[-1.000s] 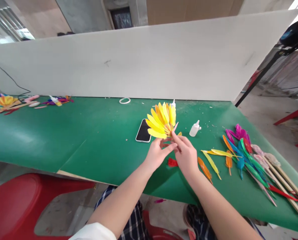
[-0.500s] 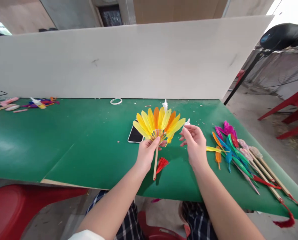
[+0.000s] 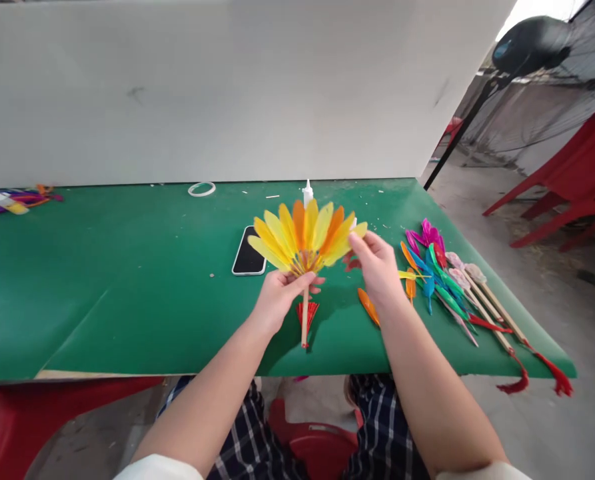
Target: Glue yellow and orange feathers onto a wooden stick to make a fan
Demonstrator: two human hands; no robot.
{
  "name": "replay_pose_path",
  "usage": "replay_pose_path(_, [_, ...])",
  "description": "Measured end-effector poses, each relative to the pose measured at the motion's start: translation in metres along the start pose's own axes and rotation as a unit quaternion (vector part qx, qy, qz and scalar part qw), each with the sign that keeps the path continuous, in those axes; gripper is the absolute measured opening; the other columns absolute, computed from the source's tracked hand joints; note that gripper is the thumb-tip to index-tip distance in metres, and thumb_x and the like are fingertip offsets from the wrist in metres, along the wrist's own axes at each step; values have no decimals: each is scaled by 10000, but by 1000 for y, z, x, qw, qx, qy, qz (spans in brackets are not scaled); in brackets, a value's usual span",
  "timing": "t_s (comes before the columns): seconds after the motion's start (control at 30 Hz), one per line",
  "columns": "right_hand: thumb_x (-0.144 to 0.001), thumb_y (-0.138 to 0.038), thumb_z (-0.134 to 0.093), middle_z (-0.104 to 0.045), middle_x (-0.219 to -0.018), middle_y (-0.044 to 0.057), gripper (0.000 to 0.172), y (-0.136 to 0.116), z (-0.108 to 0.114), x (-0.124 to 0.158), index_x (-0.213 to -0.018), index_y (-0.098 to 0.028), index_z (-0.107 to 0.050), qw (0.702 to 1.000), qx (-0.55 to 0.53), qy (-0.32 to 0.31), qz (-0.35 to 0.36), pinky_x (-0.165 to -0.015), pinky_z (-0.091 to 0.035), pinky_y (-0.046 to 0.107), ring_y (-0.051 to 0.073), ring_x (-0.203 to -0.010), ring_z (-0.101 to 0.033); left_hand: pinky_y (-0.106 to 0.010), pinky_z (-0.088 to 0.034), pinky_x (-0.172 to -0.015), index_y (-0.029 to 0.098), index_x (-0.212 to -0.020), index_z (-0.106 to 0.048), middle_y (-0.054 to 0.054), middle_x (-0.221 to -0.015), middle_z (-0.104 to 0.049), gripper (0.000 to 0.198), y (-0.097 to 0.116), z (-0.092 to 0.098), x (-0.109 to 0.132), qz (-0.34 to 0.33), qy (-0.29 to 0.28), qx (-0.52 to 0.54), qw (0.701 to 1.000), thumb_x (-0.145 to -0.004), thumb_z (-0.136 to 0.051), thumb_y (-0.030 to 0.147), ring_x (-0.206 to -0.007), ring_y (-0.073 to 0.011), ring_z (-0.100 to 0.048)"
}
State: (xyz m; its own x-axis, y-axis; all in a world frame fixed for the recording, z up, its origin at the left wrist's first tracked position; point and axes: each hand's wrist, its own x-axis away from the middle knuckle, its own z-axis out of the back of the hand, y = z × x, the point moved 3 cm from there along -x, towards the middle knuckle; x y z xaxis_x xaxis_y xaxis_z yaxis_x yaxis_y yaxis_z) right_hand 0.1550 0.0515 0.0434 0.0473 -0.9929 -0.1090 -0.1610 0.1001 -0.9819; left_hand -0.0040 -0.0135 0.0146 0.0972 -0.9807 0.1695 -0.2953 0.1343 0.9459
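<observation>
My left hand (image 3: 276, 297) is closed round the top of a wooden handle, holding up a feather fan (image 3: 304, 230). Yellow and orange feathers spread from the handle in a half circle. A red tassel (image 3: 312, 312) hangs by the lower end of the stick. At the fan's right edge, my right hand (image 3: 377, 267) pinches an outer yellow feather near its tip between thumb and fingers. Behind the fan stands a white glue bottle (image 3: 308, 193); another small white thing is mostly hidden behind the right-hand feathers. An orange feather (image 3: 368, 305) lies beside my right wrist.
On the green table (image 3: 127, 287), a phone (image 3: 248, 257) lies left of the fan and a white ring (image 3: 202, 189) farther back. Coloured feathers (image 3: 442, 277) and tasselled sticks (image 3: 497, 307) lie at right. A white board (image 3: 202, 93) closes off the back.
My right hand has moved in to the fan's right edge and now grips a feather there. The view has tilted down and shifted right. An orange feather shows beside my right wrist.
</observation>
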Motion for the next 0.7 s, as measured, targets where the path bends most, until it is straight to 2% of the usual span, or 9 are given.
replay_pose_path(0.07, [-736, -475, -558, -589, -646, -10, 326, -12, 20, -6, -852, -176, -619, 999, -4, 26, 46, -414, -418, 186, 75, -499, -512, -213, -481, -495, 143, -737, -683, -34, -632, -688, 197, 15, 5, 9, -17, -14, 45, 999, -640, -721, 310, -490, -108, -593])
replay_pose_path(0.13, [-760, -492, -518, -583, -643, -4, 348, -22, 46, -12, -862, -175, -620, 993, 15, 87, 84, -412, -410, 181, 67, -484, -504, -179, -435, -413, 175, -719, -687, -10, -581, -670, 212, 34, 8, 21, -73, -56, 116, 989, -607, -739, 348, -429, -83, -551])
replay_pose_path(0.2, [-745, -486, -536, -583, -651, -2, 338, -25, 71, -17, -847, -177, -625, 984, 75, 131, 95, -421, -413, 183, 66, -487, -500, -147, -377, -351, 220, -737, -689, 28, -520, -637, 225, 44, 7, 30, -96, -108, 183, 972, -588, -747, 378, -364, -50, -489])
replay_pose_path(0.27, [-706, -463, -584, -588, -635, 2, 309, -23, 91, -22, -799, -172, -631, 973, 173, 133, 74, -433, -415, 195, 78, -496, -503, -128, -359, -338, 231, -745, -685, 40, -514, -628, 210, 40, 4, 30, -74, -127, 214, 966, -606, -735, 381, -357, -35, -472])
replay_pose_path(0.37, [-677, -418, -615, -605, -621, 11, 256, -11, 107, -25, -739, -171, -636, 930, 359, 79, -5, -463, -410, 226, 101, -508, -513, -139, -436, -420, 179, -781, -679, 1, -598, -666, 228, 12, 0, 10, 19, -60, 156, 986, -629, -725, 342, -451, -56, -552])
replay_pose_path(0.43, [-668, -395, -622, -617, -644, 16, 226, -1, 110, -26, -728, -178, -641, 890, 452, 19, -54, -494, -405, 242, 118, -543, -531, -135, -467, -477, 140, -831, -668, -38, -711, -694, 216, -8, 4, -6, 88, 23, 80, 993, -674, -695, 287, -533, -66, -598])
replay_pose_path(0.47, [-667, -387, -622, -620, -659, 18, 214, 3, 110, -27, -730, -184, -644, 873, 483, -6, -69, -507, -401, 246, 125, -563, -538, -127, -463, -478, 136, -861, -659, -43, -748, -697, 219, -15, 6, -13, 102, 57, 60, 991, -694, -677, 277, -550, -63, -604])
replay_pose_path(0.57, [-690, -377, -601, -626, -697, 17, 190, 14, 103, -30, -753, -204, -646, 839, 538, -40, -69, -539, -391, 255, 140, -610, -549, -131, -460, -484, 143, -902, -645, -42, -781, -694, 241, -17, 16, -23, 64, 104, 53, 991, -724, -641, 304, -567, -64, -609])
replay_pose_path(0.7, [-755, -391, -538, -637, -745, 17, 213, 28, 71, -30, -835, -225, -644, 831, 550, -79, -27, -580, -409, 273, 155, -641, -562, -131, -445, -488, 149, -899, -646, -35, -775, -686, 304, -7, 23, -21, 10, 122, 22, 992, -680, -671, 359, -582, -65, -601])
